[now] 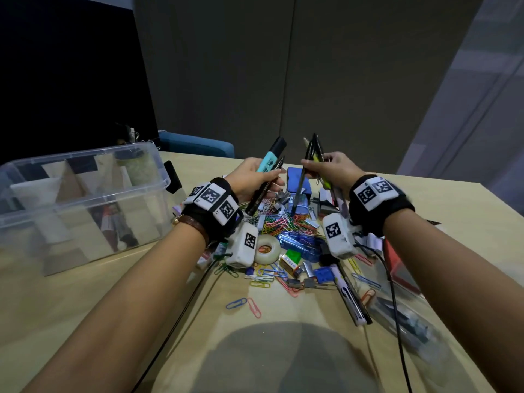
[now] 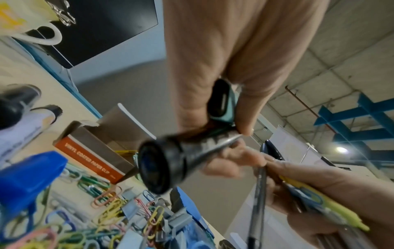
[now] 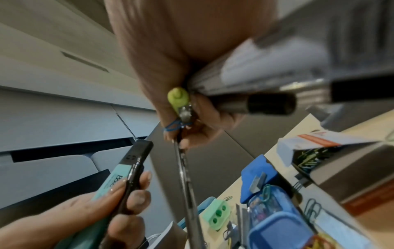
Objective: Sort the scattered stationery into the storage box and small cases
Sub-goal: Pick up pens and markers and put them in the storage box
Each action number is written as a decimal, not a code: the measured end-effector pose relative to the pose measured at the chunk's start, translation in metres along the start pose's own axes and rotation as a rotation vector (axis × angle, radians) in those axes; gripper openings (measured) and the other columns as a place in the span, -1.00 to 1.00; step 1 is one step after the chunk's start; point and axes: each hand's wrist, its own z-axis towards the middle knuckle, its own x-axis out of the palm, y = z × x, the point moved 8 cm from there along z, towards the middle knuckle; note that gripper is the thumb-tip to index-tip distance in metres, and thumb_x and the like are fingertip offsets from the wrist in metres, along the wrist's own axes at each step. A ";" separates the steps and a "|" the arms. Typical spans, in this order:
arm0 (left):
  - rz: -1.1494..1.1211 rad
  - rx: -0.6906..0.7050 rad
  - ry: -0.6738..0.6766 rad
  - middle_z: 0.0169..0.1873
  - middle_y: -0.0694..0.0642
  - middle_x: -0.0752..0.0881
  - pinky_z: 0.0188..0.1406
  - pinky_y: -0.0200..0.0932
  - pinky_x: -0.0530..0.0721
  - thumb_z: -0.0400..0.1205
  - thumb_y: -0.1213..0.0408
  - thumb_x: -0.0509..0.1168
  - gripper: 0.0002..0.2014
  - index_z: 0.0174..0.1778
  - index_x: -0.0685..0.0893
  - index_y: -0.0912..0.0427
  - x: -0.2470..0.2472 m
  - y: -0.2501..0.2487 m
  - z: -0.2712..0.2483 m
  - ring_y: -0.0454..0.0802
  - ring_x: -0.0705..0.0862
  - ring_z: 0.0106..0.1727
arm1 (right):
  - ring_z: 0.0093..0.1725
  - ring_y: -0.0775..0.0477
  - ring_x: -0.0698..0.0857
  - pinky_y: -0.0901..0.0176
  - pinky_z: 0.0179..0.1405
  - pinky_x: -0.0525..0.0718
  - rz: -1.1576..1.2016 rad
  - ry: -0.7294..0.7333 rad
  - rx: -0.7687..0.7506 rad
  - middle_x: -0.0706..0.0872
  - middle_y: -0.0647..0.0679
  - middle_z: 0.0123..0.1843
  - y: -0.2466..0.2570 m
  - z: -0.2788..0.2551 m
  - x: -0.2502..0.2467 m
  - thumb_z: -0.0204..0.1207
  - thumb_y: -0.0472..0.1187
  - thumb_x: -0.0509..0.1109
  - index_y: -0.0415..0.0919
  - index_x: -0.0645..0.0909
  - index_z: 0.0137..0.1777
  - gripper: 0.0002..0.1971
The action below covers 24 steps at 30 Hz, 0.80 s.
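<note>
Left hand [image 1: 255, 177] gripping teal marker [image 1: 270, 156], right hand [image 1: 331, 168] gripping pens [image 1: 310, 157]

Both your forearms reach forward, bare, wrists strapped with black bands carrying tag markers. Your left hand [image 1: 255, 177] is raised, palm turned inward, fingers [image 3: 136, 198] and thumb curled in a grip, knuckles toward the right. Your right hand [image 1: 331, 168] is level with it, just beside, fingers curled tight in a grip, thumb [image 3: 162, 94] pressed along the front.
</note>
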 end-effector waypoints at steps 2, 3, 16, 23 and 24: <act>-0.034 -0.005 -0.029 -0.22 0.22 0.71 -0.23 0.05 0.77 0.77 0.27 0.15 -0.90 0.14 0.49 0.18 -0.002 0.000 -0.004 0.03 0.74 -0.33 | -0.61 0.21 0.56 0.39 -0.60 0.44 0.011 0.009 -0.005 0.67 -0.08 -0.29 -0.001 0.002 0.003 0.57 -0.10 0.48 -0.38 0.66 -0.11 -0.72; -0.037 -0.016 -0.053 -0.22 0.24 0.73 -0.15 0.17 0.75 0.78 0.21 0.14 -0.90 0.15 0.44 0.11 -0.003 0.000 -0.005 0.12 0.76 -0.30 | -0.55 0.13 0.54 0.29 -0.55 0.44 -0.003 0.007 -0.004 0.65 -0.10 -0.26 -0.001 0.003 0.003 0.52 -0.02 0.51 -0.42 0.68 -0.02 -0.62; -0.208 -0.069 -0.325 -0.31 0.15 0.51 -0.23 0.04 0.74 0.78 0.37 0.12 -0.95 0.03 0.46 0.25 -0.043 -0.047 -0.029 -0.02 0.59 -0.35 | -0.35 -0.08 0.83 0.22 -0.52 0.60 0.295 0.208 -0.105 0.78 -0.33 -0.15 0.053 -0.001 0.043 0.70 -0.20 0.28 -0.27 0.49 0.07 -0.88; -0.231 0.093 -0.545 -0.39 0.13 0.41 -0.61 -0.16 0.69 0.80 0.27 0.09 -0.89 0.03 0.33 0.21 -0.112 -0.096 -0.077 -0.06 0.49 -0.53 | -0.57 0.06 0.73 0.31 -0.71 0.58 0.305 0.261 -0.087 0.73 -0.13 -0.49 0.107 0.003 0.100 0.73 -0.16 0.25 -0.28 0.48 -0.10 -0.79; -0.211 0.122 -0.621 -0.41 0.11 0.38 -0.62 -0.20 0.65 0.81 0.27 0.07 -0.89 0.02 0.32 0.22 -0.129 -0.103 -0.085 -0.08 0.44 -0.54 | -0.62 0.09 0.68 0.37 -0.77 0.50 0.310 0.266 -0.095 0.70 -0.11 -0.52 0.119 0.003 0.113 0.72 -0.16 0.26 -0.29 0.50 -0.13 -0.77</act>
